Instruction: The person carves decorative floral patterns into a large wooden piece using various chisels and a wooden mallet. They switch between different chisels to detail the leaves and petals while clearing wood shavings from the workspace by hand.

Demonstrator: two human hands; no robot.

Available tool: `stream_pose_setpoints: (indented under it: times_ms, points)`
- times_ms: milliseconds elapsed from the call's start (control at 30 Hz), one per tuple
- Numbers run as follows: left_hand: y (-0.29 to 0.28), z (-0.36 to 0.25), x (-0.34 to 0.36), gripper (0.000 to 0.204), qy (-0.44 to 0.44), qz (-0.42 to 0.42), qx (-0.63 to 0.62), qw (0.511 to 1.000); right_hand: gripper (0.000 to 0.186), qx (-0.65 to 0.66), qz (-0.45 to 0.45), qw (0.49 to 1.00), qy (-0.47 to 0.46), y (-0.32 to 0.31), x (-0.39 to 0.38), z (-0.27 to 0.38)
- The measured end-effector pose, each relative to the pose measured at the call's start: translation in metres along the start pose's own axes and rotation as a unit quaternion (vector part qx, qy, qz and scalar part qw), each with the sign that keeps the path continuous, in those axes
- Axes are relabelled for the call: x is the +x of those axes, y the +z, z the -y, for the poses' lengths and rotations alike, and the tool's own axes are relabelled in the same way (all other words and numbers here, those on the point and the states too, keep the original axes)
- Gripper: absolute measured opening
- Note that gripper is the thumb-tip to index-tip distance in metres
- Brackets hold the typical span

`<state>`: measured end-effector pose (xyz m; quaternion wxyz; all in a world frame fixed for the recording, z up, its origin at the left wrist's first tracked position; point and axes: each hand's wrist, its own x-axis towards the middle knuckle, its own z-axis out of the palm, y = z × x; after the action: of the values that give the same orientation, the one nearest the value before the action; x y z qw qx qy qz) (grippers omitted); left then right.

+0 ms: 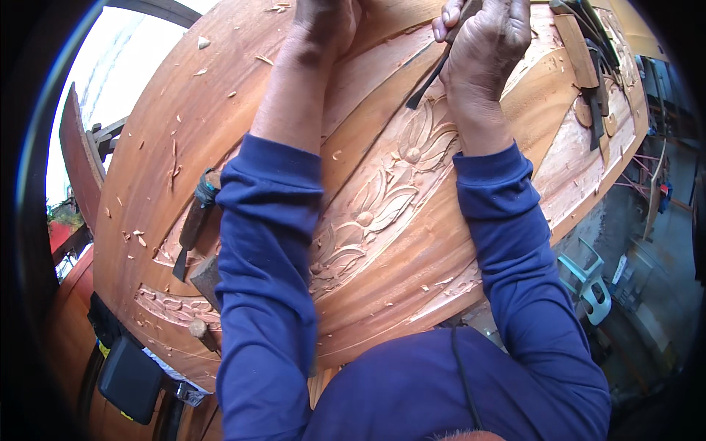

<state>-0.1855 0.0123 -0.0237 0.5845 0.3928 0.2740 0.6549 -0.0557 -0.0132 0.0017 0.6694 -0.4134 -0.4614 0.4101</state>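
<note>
My right hand is closed around a chisel near the top edge. The chisel's dark flat blade sticks out of the fist, slanting down to the left above a large wooden panel. My left hand is over the panel's far part; the upper edge cuts off its fingers, so its grip is hidden. Between my forearms runs a carved band of leaves and flowers in relief. Wood chips lie scattered over the smooth surface.
Left of my left sleeve lie another chisel and a mallet, partly hidden. More chisels are grouped at the far right of the panel. A black case sits lower left; a pale green plastic stool stands on the floor at right.
</note>
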Motion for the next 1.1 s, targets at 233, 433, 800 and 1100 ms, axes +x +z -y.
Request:
stream_pose_setpoints:
  times_ms: [233, 433, 800, 1100]
  points:
    - [0.015, -0.007, -0.002, 0.066, -0.031, 0.082, 0.048, 0.995, 0.045, 0.109, 0.029, 0.993, 0.018, -0.004, 0.003, -0.01]
    - [0.015, 0.003, 0.0, 0.061, -0.001, 0.095, 0.041, 0.995, 0.042, 0.041, 0.013, 0.996, 0.084, 0.004, -0.009, -0.011]
    - [0.002, 0.008, 0.001, 0.051, 0.049, 0.068, 0.025, 0.996, 0.039, 0.064, 0.075, 0.992, 0.084, 0.01, -0.021, 0.009]
    - [0.001, 0.013, 0.003, 0.042, 0.067, 0.058, 0.01, 0.996, 0.043, 0.079, 0.075, 0.982, 0.153, 0.009, -0.022, 0.001]
